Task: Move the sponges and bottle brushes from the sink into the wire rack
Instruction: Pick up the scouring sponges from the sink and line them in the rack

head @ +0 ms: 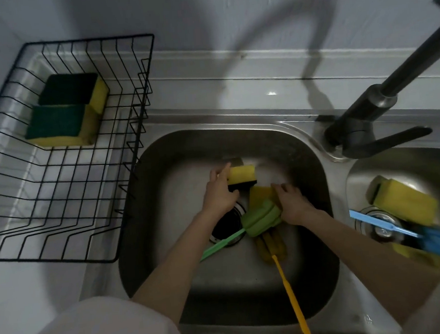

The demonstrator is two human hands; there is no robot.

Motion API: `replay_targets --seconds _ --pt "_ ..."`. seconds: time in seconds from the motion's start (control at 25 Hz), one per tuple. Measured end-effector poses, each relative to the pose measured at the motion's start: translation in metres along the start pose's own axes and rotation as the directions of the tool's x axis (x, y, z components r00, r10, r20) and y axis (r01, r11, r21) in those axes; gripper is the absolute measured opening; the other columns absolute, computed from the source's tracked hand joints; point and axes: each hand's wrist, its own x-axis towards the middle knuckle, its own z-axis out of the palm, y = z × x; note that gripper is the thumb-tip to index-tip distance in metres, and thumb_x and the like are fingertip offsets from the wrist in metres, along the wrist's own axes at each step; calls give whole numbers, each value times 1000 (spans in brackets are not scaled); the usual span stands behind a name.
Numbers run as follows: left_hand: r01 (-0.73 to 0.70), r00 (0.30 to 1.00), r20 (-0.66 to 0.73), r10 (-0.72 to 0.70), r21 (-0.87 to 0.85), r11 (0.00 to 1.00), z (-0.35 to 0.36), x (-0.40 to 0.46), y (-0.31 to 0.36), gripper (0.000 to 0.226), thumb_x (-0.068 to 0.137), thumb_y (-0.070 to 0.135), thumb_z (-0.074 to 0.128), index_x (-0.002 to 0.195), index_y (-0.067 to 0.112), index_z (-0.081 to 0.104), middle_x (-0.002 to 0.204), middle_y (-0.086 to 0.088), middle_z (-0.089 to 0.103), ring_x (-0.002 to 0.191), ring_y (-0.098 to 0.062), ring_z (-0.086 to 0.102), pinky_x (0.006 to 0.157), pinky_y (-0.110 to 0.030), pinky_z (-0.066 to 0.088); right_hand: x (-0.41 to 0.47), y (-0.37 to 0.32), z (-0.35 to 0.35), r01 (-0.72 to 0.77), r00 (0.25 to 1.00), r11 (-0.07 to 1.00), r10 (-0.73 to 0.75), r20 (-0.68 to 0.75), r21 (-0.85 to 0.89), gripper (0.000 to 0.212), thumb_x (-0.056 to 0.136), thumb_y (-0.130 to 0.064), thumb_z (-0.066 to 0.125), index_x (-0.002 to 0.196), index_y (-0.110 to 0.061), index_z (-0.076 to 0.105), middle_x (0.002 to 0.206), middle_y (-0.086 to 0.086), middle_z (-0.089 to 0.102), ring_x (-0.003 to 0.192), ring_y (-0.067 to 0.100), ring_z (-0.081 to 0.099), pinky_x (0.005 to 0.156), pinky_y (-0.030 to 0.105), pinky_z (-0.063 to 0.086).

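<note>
The black wire rack (140, 99) stands left of the sink and holds two yellow-green sponges (60, 124). In the left sink basin (185, 280), my left hand (219, 192) grips a yellow sponge (242, 174) with a dark scouring side. My right hand (293, 203) closes on a second yellow sponge (260, 195) lying on the basin floor. A green bottle brush (259, 217) and a yellow bottle brush (282, 267) lie by the drain. The right basin (358, 166) holds a yellow sponge (403, 200) and a blue bottle brush (435, 242).
A dark faucet (367, 113) with a side lever rises between the two basins, its spout reaching up to the right. The drain (226, 227) sits open under my left wrist. A grey wall runs behind the counter.
</note>
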Motion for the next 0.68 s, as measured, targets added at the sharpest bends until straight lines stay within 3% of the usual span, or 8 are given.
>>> replay_targets --seconds 0.12,0.32,0.52,0.68 --pt "14 1000 -21 -14 11 1000 3 -1 -7 54 77 9 60 127 13 38 131 -16 32 110 -34 49 91 -35 44 -1 -1 4 7 1000 1000 -7 -12 -7 76 82 -9 52 143 -18 6 147 20 15 131 40 22 106 46 30" --pt "106 993 -41 -108 -62 992 -2 -12 -11 49 77 13 60 122 11 41 128 -17 33 110 -34 48 94 -34 42 -10 -6 3 -39 996 998 43 -73 55 66 78 -6 54 135 -13 22 137 22 19 122 42 27 101 44 34" --pt "135 968 -182 -171 -198 971 -17 -32 -10 47 77 11 60 120 9 40 127 -16 36 112 -31 45 88 -29 36 -25 -12 -6 -20 927 974 102 -362 224 50 77 -10 57 123 -4 37 129 25 30 113 42 32 96 45 34" --pt "137 951 -201 -236 -408 903 -24 -51 -4 43 76 14 59 115 8 41 118 -19 49 106 -31 51 89 -39 45 -40 -21 -15 104 845 927 109 -523 361 44 77 -12 61 117 -3 44 125 25 34 110 41 36 95 43 33"
